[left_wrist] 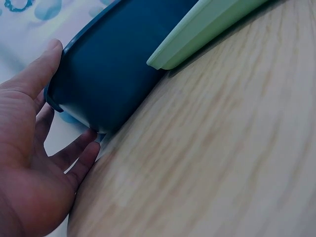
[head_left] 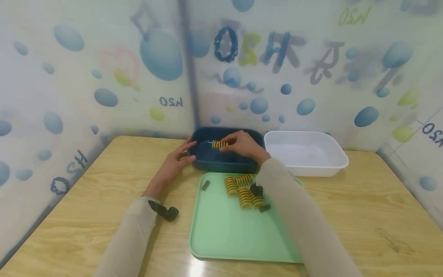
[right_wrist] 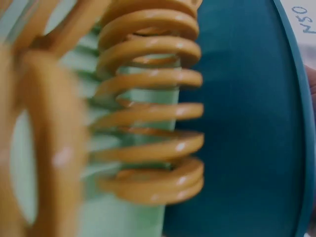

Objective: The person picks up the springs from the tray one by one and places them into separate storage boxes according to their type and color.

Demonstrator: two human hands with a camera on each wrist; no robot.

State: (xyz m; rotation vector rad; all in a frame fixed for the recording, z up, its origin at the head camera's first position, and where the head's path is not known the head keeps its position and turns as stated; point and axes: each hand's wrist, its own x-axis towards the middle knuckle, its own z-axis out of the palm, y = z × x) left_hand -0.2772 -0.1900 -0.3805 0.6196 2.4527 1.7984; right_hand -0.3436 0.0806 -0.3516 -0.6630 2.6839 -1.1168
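Observation:
Inside the dark blue bin [head_left: 225,166], my right hand [head_left: 241,143] pinches a yellow coil spring [head_left: 216,144] between thumb and fingers. My left hand [head_left: 175,162] rests its fairly straight fingers against the bin's left end; the left wrist view shows the thumb at the rim [left_wrist: 55,79] and the other fingers lower down. In front of the bin, several more yellow springs [head_left: 244,197] lie on a light green tray [head_left: 221,234]. One of these springs [right_wrist: 150,113] fills the right wrist view, where the right hand's grip is hidden.
A white bin [head_left: 308,170] stands right of the blue one. Two small dark blocks [head_left: 205,185] lie on the tray, one at its upper left and one beside the springs. Behind the wooden table [head_left: 363,215] is a patterned wall covering [head_left: 228,104].

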